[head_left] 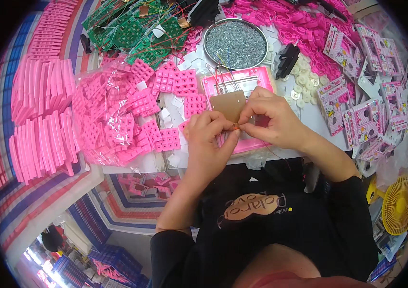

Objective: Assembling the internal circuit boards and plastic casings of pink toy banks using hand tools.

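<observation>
1. Left hand (210,133) and right hand (275,120): both pinch a small orange part (236,126) over the pink casing (264,79), presumably for two-sided control.
2. Brown plate (227,104): over the casing, beyond that part.
3. Screw tray (205,44): beyond the casing, likely for reach.

Both hands (210,137) meet over a pink casing (248,145) — pinching a tiny orange piece (236,126) — beside pink keypads (168,139).

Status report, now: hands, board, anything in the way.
Left hand, right hand: fingertips pinching a small part, mostly hidden. Brown board: over the pink casing. Thin wires beyond its far edge.
</observation>
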`<action>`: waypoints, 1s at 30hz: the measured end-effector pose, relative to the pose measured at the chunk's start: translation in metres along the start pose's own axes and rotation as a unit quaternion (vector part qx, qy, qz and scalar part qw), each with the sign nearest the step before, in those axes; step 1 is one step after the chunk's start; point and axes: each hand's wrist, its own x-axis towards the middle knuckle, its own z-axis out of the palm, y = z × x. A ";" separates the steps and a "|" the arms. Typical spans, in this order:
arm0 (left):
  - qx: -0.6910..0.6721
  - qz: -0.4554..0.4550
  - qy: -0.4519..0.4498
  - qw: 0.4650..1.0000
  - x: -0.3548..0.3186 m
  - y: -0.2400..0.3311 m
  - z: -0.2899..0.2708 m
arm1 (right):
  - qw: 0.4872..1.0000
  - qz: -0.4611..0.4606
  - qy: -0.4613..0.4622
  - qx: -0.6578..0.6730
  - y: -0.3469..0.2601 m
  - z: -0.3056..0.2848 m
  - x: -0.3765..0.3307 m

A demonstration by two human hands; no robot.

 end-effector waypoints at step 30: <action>0.064 0.028 0.075 0.995 -0.010 0.007 0.005 | 0.997 0.046 0.036 0.056 0.001 0.007 -0.006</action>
